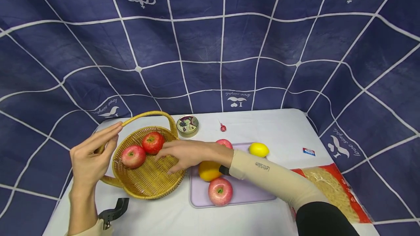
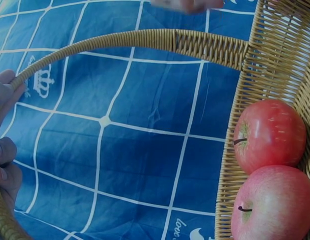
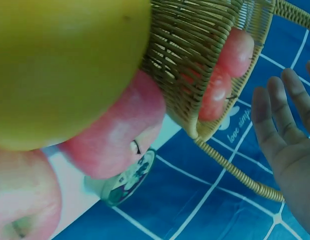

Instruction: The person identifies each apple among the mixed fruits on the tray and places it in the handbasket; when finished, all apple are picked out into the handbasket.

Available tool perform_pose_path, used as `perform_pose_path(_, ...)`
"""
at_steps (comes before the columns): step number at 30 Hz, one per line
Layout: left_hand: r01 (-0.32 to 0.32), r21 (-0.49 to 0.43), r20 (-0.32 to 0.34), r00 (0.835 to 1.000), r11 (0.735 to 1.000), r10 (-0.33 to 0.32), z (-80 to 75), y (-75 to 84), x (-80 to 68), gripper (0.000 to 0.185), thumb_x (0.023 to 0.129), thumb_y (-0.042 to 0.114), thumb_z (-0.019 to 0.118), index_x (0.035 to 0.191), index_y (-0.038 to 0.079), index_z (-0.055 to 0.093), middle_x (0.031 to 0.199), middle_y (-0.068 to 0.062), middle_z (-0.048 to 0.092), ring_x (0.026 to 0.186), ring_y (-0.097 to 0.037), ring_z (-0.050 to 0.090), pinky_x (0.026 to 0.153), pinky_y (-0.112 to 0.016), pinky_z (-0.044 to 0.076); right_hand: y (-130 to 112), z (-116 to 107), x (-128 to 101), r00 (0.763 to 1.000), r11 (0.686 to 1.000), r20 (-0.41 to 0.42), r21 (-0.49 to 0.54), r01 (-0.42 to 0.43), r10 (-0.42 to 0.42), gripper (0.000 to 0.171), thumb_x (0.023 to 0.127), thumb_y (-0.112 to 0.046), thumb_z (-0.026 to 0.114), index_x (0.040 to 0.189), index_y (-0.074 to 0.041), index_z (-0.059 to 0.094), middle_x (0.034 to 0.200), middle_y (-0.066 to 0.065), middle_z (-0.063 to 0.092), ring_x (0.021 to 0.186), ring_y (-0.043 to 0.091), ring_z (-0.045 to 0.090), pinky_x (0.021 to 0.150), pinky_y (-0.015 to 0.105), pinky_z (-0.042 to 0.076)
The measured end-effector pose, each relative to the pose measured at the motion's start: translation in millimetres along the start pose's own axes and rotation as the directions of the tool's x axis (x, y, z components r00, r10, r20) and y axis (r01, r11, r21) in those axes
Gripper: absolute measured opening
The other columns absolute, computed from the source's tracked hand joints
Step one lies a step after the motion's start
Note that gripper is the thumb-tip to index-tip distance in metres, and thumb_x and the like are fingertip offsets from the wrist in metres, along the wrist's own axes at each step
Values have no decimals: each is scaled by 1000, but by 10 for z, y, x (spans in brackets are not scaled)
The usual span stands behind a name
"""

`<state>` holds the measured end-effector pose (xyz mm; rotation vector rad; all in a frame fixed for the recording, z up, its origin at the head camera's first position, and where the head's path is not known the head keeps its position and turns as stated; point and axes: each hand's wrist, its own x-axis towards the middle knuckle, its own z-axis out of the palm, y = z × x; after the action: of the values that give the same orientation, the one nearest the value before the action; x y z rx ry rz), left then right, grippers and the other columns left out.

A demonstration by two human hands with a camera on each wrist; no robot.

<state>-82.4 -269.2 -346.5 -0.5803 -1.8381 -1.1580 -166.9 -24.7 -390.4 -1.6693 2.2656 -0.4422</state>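
Low in the frame, the right hand (image 1: 187, 154) reaches leftward, fingers spread flat over the wicker basket (image 1: 144, 183), holding nothing. Two red apples (image 1: 143, 150) lie just left of its fingertips. Left hand (image 1: 92, 154), open, touches the basket's handle (image 1: 149, 114).

Beige arm sleeve (image 1: 279, 179) w/ small lettering — black sleeve (image 1: 325, 219) above it.
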Motion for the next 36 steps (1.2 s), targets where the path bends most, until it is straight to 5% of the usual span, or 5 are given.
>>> perform_pose_path(13, 1, 8, -3, 1000, 1000, -1, -20, 6, 0, 18, 81, -19, 66, 97, -16, 73, 107, -25, 73, 107, -15, 71, 96, -21, 51, 157, -87, -468, 995, 999, -96, 39, -2, 6, 55, 89, -45, 75, 139, -30, 57, 124, -16, 54, 112, 6, 50, 101, 17, 40)
perform_pose_path(28, 9, 7, 10, 1000, 1000, -9, -20, -16, -7, 19, 81, -19, 66, 99, -15, 73, 108, -25, 73, 108, -15, 71, 96, -20, 51, 672, -108, -729, 971, 967, -139, 194, -164, 193, 51, 89, -28, 76, 137, -27, 60, 134, -10, 58, 116, 16, 56, 101, 33, 48)
perform_pose_path(36, 6, 3, 10, 1000, 1000, -6, -15, -10, -5, 19, 81, -19, 66, 98, -16, 73, 108, -25, 73, 108, -16, 71, 96, -20, 51, 866, -89, -871, 958, 946, -127, 235, -221, 256, 52, 86, -33, 79, 135, -23, 62, 130, 1, 62, 112, 26, 60, 97, 43, 51)
